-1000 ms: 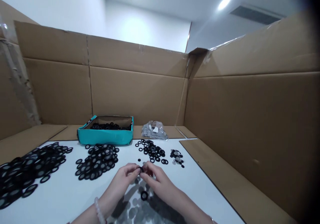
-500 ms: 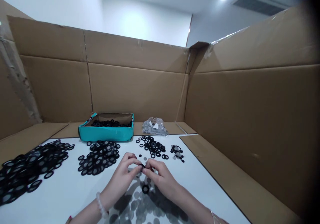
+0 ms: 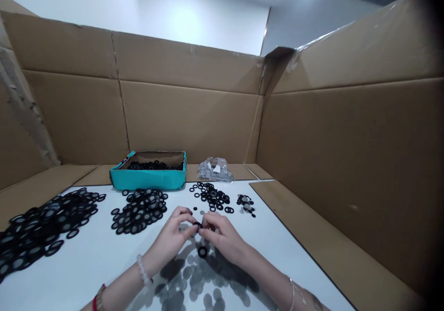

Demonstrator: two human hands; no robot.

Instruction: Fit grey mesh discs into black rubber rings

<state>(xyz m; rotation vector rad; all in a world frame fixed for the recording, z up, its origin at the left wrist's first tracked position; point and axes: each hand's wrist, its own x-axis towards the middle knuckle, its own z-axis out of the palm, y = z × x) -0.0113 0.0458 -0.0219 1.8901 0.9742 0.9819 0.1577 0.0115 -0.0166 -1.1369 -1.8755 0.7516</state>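
Note:
Between the fingertips of my left hand (image 3: pixel 175 234) and my right hand (image 3: pixel 222 237) is a small black ring (image 3: pixel 197 226), pinched from both sides above the white table. Part of it is hidden by the fingers. Just below my hands, another black ring (image 3: pixel 202 251) lies flat on the table. Translucent grey discs (image 3: pixel 194 274) are scattered under and in front of my wrists. A tiny black disc (image 3: pixel 195 208) lies beyond my fingertips.
Black rings with pale centres form a large pile (image 3: pixel 45 227) at left and a smaller heap (image 3: pixel 142 211). Behind stand a teal box (image 3: pixel 149 180) of rings and a clear plastic bag (image 3: pixel 215 170). More rings (image 3: pixel 213 196) and small parts (image 3: pixel 246 203) lie right. Cardboard walls (image 3: pixel 190 121) surround the table.
The view has tilted down slightly, so things sit higher in the picture. Both hands still pinch the ring, which now shows more of its round shape.

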